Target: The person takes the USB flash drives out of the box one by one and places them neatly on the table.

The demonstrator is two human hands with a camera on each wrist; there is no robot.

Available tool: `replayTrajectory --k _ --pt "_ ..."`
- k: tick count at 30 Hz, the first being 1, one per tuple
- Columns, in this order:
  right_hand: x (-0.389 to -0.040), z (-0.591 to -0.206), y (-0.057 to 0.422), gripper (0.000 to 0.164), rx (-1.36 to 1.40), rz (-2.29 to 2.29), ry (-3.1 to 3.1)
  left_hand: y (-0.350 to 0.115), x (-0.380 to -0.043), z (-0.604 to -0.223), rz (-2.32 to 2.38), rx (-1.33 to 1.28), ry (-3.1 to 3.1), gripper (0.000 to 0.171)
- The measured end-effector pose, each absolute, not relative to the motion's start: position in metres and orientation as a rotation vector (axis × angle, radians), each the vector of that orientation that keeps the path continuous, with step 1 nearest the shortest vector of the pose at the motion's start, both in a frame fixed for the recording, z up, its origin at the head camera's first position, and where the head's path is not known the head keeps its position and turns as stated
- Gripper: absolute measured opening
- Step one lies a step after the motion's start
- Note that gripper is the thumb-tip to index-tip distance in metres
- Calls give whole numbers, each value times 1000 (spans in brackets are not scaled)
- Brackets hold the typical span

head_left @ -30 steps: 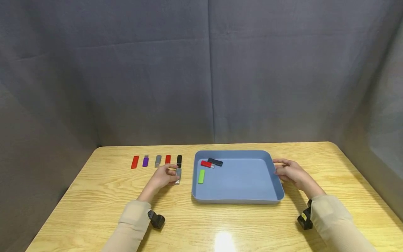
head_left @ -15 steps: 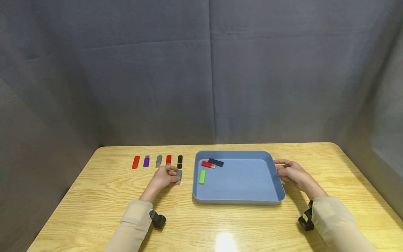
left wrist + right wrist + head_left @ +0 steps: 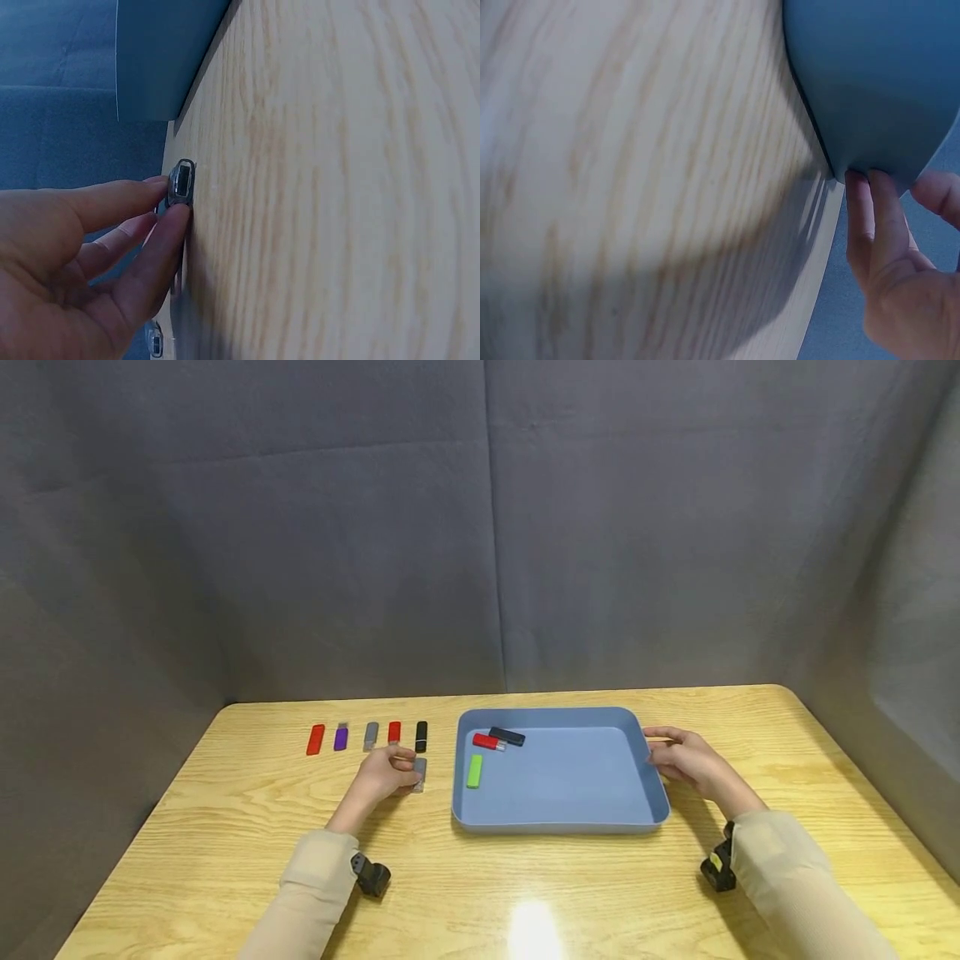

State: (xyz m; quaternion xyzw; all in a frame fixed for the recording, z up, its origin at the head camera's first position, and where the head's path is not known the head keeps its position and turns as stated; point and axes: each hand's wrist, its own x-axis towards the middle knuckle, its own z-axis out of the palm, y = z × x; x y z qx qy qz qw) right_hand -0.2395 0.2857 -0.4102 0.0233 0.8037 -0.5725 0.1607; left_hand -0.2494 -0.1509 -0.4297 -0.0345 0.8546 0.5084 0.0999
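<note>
My left hand (image 3: 386, 777) pinches a grey USB stick (image 3: 181, 181) between thumb and fingers, low over the table. In the head view this grey stick lies just in front of a black USB stick (image 3: 422, 737). With its fingertips my right hand (image 3: 693, 762) touches the outer right wall of a shallow blue tray (image 3: 558, 828). In the right wrist view the fingers (image 3: 887, 206) are fairly straight against the wall. Inside the tray, toward its left, lie a red USB stick (image 3: 486, 741), a dark one (image 3: 507, 737) and a green one (image 3: 475, 772).
Left of the black stick, a row runs across the wooden table (image 3: 480, 893): a red stick (image 3: 394, 731), a grey one (image 3: 371, 735), a purple one (image 3: 341, 738) and another red one (image 3: 316, 739). A grey curtain (image 3: 360, 543) hangs behind the table's back edge.
The head view has shifted slightly. Both hands stay in nearly the same place, the left at the grey USB stick and the right at the tray's wall.
</note>
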Motion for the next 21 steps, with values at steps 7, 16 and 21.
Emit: replayTrajectory --k 7,16,21 --pt "-241 -408 286 65 74 -1652 2275 -151 -251 -424 1500 -95 2549 38" --pt "-242 -410 287 65 79 -1670 2257 -138 -258 -402 1583 36 2554 40" --pt "-242 -411 287 65 89 -1669 2260 -119 -260 -393 1613 146 2598 40"
